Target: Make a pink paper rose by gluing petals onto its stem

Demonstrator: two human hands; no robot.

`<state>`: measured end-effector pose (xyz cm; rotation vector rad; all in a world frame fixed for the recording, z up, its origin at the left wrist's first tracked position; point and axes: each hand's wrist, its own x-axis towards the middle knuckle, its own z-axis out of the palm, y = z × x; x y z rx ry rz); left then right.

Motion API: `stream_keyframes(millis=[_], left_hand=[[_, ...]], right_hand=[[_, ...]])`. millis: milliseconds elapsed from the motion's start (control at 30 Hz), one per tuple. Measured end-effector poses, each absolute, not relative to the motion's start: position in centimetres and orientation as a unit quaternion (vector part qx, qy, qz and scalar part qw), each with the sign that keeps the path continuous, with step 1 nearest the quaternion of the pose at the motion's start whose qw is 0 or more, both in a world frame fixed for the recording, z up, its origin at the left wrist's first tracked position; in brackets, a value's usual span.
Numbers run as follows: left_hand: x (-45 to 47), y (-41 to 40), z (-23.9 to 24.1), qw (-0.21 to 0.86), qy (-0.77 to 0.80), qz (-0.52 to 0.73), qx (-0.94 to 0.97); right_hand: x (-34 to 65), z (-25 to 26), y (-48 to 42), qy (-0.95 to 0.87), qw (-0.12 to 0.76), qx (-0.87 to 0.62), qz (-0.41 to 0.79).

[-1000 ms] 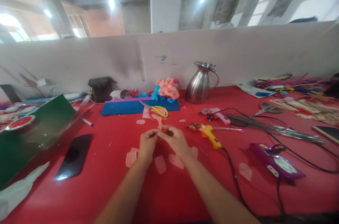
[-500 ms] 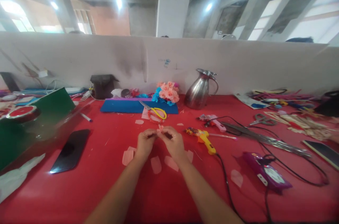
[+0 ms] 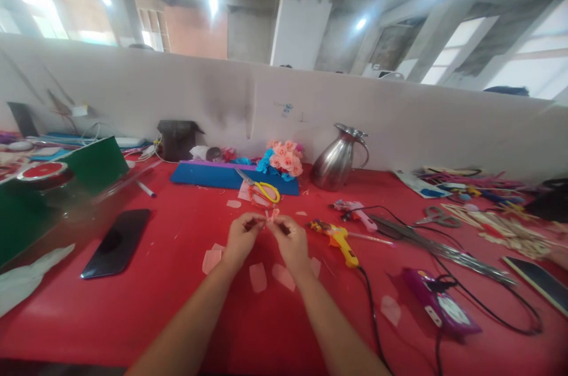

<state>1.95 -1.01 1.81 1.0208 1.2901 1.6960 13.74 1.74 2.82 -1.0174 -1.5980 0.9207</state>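
Note:
My left hand (image 3: 242, 236) and my right hand (image 3: 289, 240) meet above the red table, both in a pinch. Between their fingertips is a small pink paper flower (image 3: 275, 214), partly hidden by the fingers. Loose pink paper petals lie around my wrists, among them one petal (image 3: 258, 278) between my forearms and another petal (image 3: 283, 276) by my right wrist. Just beyond my hands, yellow-handled scissors (image 3: 266, 191) rest on a pink paper piece. A bunch of pink and blue paper flowers (image 3: 284, 159) stands behind them.
Right of my hands lie a yellow glue gun (image 3: 339, 240), a pink glue gun (image 3: 361, 216), a long metal ruler (image 3: 444, 247) and a purple power strip (image 3: 439, 305) with black cables. A steel jug (image 3: 335, 160) stands behind. A phone (image 3: 118, 244) lies left, near a green board (image 3: 100, 169).
The camera view has tilted and shifted slightly. My fingers have turned the small pink flower a little, and it now shows more beside my right fingertips. Both hands keep their pinch.

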Motion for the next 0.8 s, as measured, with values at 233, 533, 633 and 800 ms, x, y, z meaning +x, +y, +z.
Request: stream_keyframes(millis=[233, 533, 633, 800], left_hand=[[2.19, -1.51, 2.33, 0.461, 0.471, 0.631, 0.408], [2.36, -1.22, 1.69, 0.468, 0.477, 0.621, 0.410], [2.41, -1.18, 1.47, 0.459, 0.475, 0.622, 0.421], [2.53, -1.30, 1.68, 0.443, 0.490, 0.618, 0.426]], right_hand=[[13.80, 2.94, 1.69, -0.653, 0.502, -0.410, 0.392], [13.79, 3.17, 1.65, -0.663, 0.505, -0.375, 0.407], [13.82, 3.09, 1.64, -0.672, 0.520, -0.357, 0.388], [13.75, 2.86, 1.76, -0.661, 0.523, -0.367, 0.394]])
